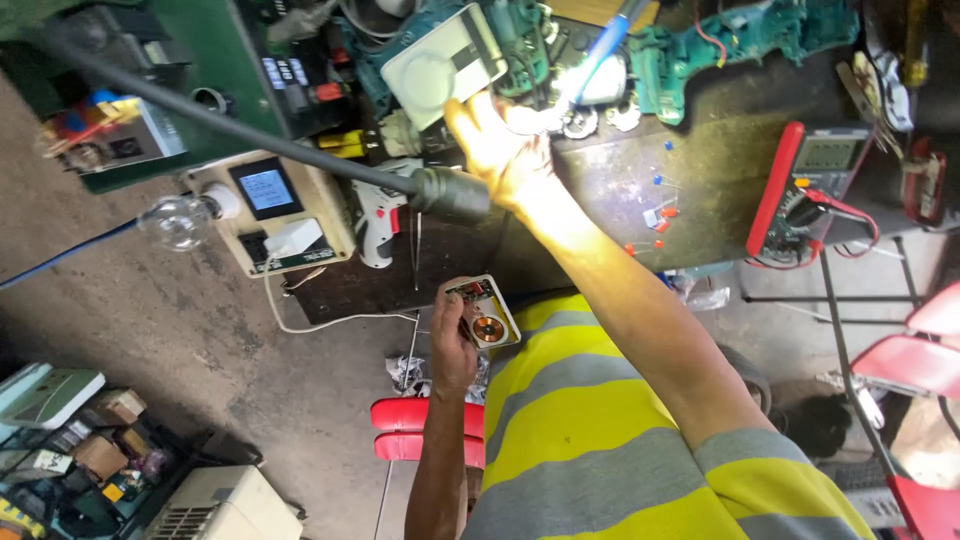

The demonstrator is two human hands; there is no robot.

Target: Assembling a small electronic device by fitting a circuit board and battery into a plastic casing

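Spreading across the upper part of the view, the dark, scuffed workbench top (700, 170) carries the clutter, so tools sit within arm's reach. The opened teal plastic power-tool housing (720, 40) lies at the far edge with its innards exposed, next to a pale grey rectangular device with a round dial (440, 50). A black flexible lamp arm (240, 125) slants in from the left and ends in a dark head (450, 195) aimed at the bench, which would explain the harsh glare there. The red-cased digital multimeter (810, 185) rests at the bench's right side, its leads trailing off the edge. A beige box with a small blue screen (270, 205) sits at the left end, a clear glass bulb (175, 222) beside it.

The right hand (505, 150) stretches far forward into the glare, fingers spread toward the bright spot under the blue-handled tool (605, 45); whether it grips anything I cannot tell, the light washes it out. The left hand (455, 345) stays low near the yellow-and-grey striped shirt (580, 420), closed around the small open cream-cased unit with a copper coil and circuit board (483, 312), its exposed side turned up toward the eye.
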